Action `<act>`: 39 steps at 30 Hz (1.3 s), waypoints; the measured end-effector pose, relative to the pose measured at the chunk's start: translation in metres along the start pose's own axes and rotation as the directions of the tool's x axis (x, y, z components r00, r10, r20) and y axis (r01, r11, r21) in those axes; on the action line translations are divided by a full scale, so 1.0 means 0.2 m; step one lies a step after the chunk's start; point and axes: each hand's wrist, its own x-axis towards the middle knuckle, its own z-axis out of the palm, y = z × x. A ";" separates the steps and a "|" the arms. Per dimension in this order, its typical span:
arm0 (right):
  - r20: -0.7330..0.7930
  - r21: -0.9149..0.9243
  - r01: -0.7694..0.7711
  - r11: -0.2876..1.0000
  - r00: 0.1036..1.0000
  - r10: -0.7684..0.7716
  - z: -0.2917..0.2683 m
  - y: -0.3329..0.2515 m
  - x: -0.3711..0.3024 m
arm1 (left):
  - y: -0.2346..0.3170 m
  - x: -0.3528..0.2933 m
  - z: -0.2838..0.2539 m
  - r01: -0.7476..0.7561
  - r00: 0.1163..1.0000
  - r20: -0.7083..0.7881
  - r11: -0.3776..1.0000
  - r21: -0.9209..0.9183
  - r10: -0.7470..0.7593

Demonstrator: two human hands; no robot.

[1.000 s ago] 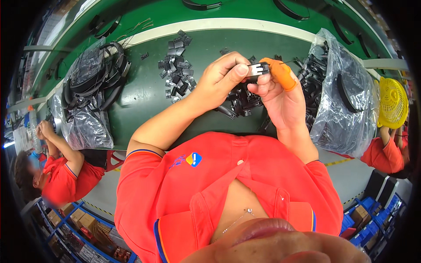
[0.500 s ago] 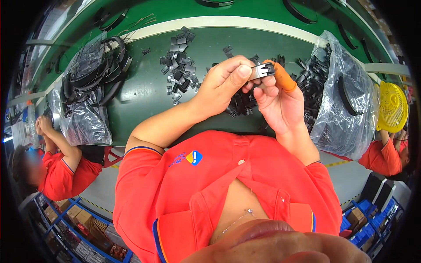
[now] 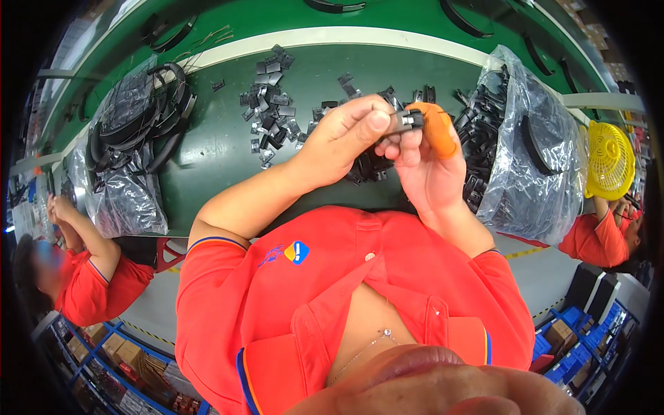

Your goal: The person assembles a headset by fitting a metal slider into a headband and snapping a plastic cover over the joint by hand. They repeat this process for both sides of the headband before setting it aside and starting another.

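A small black plastic clip point(image 3: 407, 120) is held up over the middle of the green tabletop point(image 3: 207, 149), pinched between the thumb and fingers of the left hand point(image 3: 344, 135) and met from the other side by the right hand point(image 3: 423, 162), whose fingers are curled around it. An orange finger cot point(image 3: 437, 129) is worn on one right finger, pressed against the side of the clip. Both hands are closed on the same piece, and nothing else is seen in either grip. The step in hand is judged to be the fitting or pressing together of this clip, and it is best done with the piece kept square between the two thumbs, so that the pressure is applied along its length and not across a corner. The cot-covered finger should be kept on the flat face, where grip is surest. Whether the clip is made of one part or two cannot be told, since it is small and partly covered by the fingers. A scatter of loose black clips point(image 3: 271, 104) lies toward the far edge of the tabletop, and more are heaped directly beneath the hands. A clear bag of black parts point(image 3: 532, 149) stands at the right edge, and a bag of black rings point(image 3: 131, 138) at the left. The work should be held above the heap, so that a dropped piece is easily recovered.
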 end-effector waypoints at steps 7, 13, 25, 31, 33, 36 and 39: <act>-0.017 -0.193 0.057 0.980 0.998 -0.061 0.02 -0.03 -0.01 | 0.01 0.01 -0.02 -0.222 0.972 0.047 0.831 0.510 0.230; -0.080 -0.806 0.074 0.587 0.969 -0.232 0.06 -0.06 0.00 | 0.03 0.03 -0.05 -0.282 0.959 0.187 0.613 0.738 0.215; -0.194 -0.554 0.023 0.832 0.969 -0.155 0.03 -0.06 0.01 | 0.05 0.02 -0.07 -0.257 0.961 0.272 0.527 0.810 0.051; -0.207 -0.535 0.025 0.845 0.965 -0.160 -0.01 -0.07 0.01 | 0.10 0.03 -0.09 0.171 0.866 0.378 0.904 0.392 -0.328; -0.220 -0.518 0.006 0.855 0.965 -0.140 -0.01 -0.07 0.01 | 0.11 0.04 -0.11 0.219 0.854 0.411 0.937 0.271 -0.318; -0.219 -0.479 -0.040 0.877 0.973 -0.076 -0.03 -0.07 0.02 | 0.12 0.05 -0.16 0.214 0.830 0.479 0.956 0.202 -0.287; -0.108 -0.461 0.031 0.887 0.990 -0.090 -0.07 -0.06 0.02 | 0.16 0.07 -0.17 0.215 0.818 0.450 0.917 0.337 -0.357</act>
